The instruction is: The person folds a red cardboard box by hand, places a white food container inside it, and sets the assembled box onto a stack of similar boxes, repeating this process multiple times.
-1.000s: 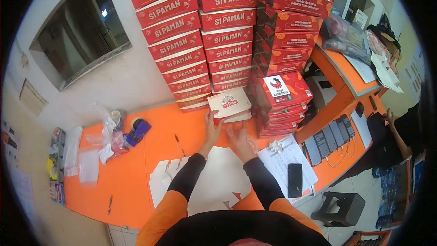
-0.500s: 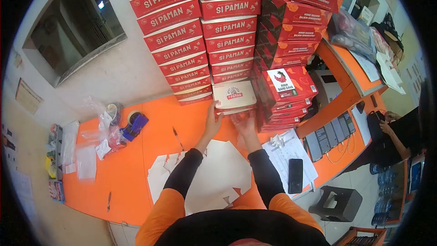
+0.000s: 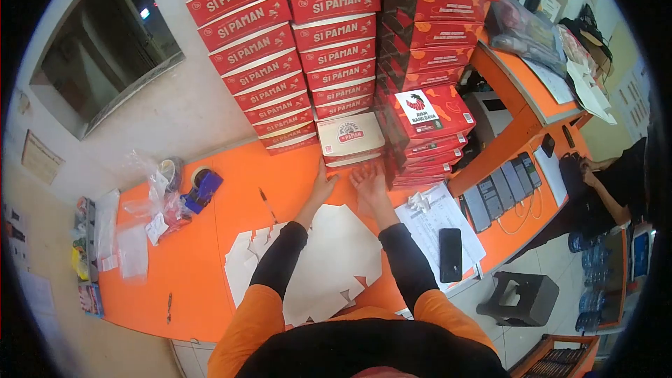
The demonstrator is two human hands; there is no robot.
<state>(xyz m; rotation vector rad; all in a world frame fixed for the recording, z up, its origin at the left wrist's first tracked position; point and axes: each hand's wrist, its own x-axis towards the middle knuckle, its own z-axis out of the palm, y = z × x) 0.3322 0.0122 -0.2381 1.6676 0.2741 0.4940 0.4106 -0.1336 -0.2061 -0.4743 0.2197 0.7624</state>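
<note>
A small stack of cream-topped SI PAMAN food boxes (image 3: 351, 136) sits at the foot of the middle column of red boxes. My left hand (image 3: 321, 185) is at the front left corner of this small stack, fingers stretched out and holding nothing. My right hand (image 3: 371, 183) lies open at its front edge, fingers spread; whether they touch the box is hard to tell. Below my forearms, flat unfolded cardboard sheets (image 3: 329, 259) lie white side up on the orange table (image 3: 168, 266).
Tall columns of red SI PAMAN boxes (image 3: 255, 63) stand against the wall. To the right are stacked AYAM BANG DAVA boxes (image 3: 451, 115), a black phone (image 3: 451, 255) on papers, and several charging phones (image 3: 500, 192). A tape dispenser (image 3: 203, 189) is at left. Another person (image 3: 616, 196) stands right.
My hands have drawn back slightly from the cream-topped boxes, and the right fingers have spread. The whole view has shifted a little, so the stacks sit further left.
</note>
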